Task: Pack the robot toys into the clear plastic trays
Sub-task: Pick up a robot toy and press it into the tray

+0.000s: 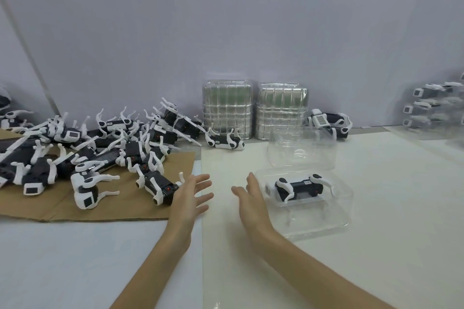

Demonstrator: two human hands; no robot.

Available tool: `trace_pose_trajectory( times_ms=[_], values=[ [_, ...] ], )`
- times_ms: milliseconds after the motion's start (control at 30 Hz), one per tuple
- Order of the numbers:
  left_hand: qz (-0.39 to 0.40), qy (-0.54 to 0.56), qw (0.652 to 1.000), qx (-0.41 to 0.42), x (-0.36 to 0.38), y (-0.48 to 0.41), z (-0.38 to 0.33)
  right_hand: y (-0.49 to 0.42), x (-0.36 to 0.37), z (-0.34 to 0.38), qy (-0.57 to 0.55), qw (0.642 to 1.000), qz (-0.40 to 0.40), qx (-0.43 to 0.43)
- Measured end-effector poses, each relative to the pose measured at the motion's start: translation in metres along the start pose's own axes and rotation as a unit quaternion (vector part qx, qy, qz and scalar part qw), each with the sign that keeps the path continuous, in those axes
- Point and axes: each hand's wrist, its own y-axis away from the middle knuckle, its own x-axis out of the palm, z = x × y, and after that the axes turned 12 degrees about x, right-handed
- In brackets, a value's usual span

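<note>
Left hand [188, 195]: fingers spread, holding nothing, above the desk [376, 208].
Right hand [251, 202]: flat, fingers straight, beside the clear tray [324, 223].
Robot toy [300, 187]: lying in that tray.

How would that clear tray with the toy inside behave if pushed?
The tray looks thin and see-through, so it is probably light and flexible, denting under a squeeze. On the smooth table it would likely slide easily. The toy inside adds weight and may shift.
</note>
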Motion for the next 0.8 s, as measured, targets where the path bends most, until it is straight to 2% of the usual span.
trace_pose_trajectory(
  times_ms=[200,267,333,433,500,567,633,733,800],
  values=[
    [0.016,-0.033,0.999,0.019,0.007,0.006,0.003,-0.022,-0.082,-0.002,0.002,0.998,-0.055,-0.009],
    [0.019,-0.044,0.999,0.022,0.008,0.006,0.004,-0.030,-0.121,-0.001,-0.009,0.999,-0.049,-0.003],
    [0.019,-0.055,0.998,0.026,0.008,0.005,0.005,-0.036,-0.160,0.005,-0.099,0.994,-0.040,0.010],
    [0.021,-0.069,0.997,0.032,0.009,0.003,0.007,-0.047,-0.207,0.009,-0.281,0.955,-0.088,0.036],
    [0.023,-0.080,0.996,0.035,0.009,0.002,0.008,-0.048,-0.217,0.007,-0.308,0.946,-0.090,0.043],
    [0.024,-0.088,0.995,0.036,0.009,0.002,0.009,-0.049,-0.212,0.003,-0.221,0.970,-0.100,0.020],
    [0.027,-0.093,0.995,0.037,0.009,0.002,0.009,-0.048,-0.199,0.000,-0.064,0.988,-0.139,-0.014],
    [0.035,-0.098,0.994,0.039,0.009,0.003,0.009,-0.052,-0.180,0.003,0.158,0.973,-0.157,-0.057],
    [0.036,-0.101,0.994,0.037,0.009,0.003,0.009,-0.058,-0.171,0.011,0.239,0.950,-0.157,-0.125]
  ],
)
